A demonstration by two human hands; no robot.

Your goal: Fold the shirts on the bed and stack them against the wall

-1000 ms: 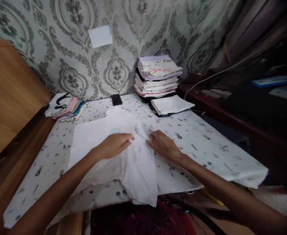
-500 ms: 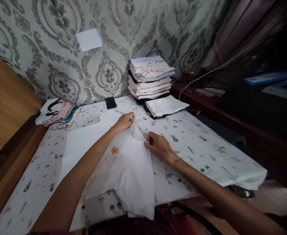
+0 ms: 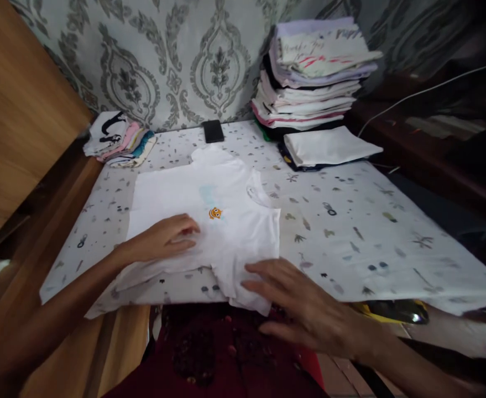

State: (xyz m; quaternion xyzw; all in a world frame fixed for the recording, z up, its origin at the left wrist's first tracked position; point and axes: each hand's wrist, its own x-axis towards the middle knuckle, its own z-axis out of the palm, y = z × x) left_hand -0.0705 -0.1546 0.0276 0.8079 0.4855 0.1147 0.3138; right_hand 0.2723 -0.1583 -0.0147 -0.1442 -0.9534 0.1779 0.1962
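Observation:
A white T-shirt (image 3: pixel 234 182) with a small orange cartoon print lies spread on the table, its neck opening toward the right. My left hand (image 3: pixel 166 237) is over the shirt's lower near side, fingers apart and slightly curled, holding nothing. Close to the near sleeve is my right hand (image 3: pixel 301 304), a little blurred, with its fingers spread and nothing between them. Whether its fingertips touch the sleeve I cannot tell.
A tall stack of folded clothes (image 3: pixel 309 94) stands at the back right, with a folded white cloth (image 3: pixel 332 146) before it. Smaller folded clothes (image 3: pixel 118 141) sit at the back left. A black phone-like object (image 3: pixel 213 131) lies by the wall. The patterned tablecloth (image 3: pixel 350 232) covers the table.
Both hands have let go of the shirt's neck edge and come back toward the near side, left hand leftward. The shirt now lies flatter. The view has tilted downward.

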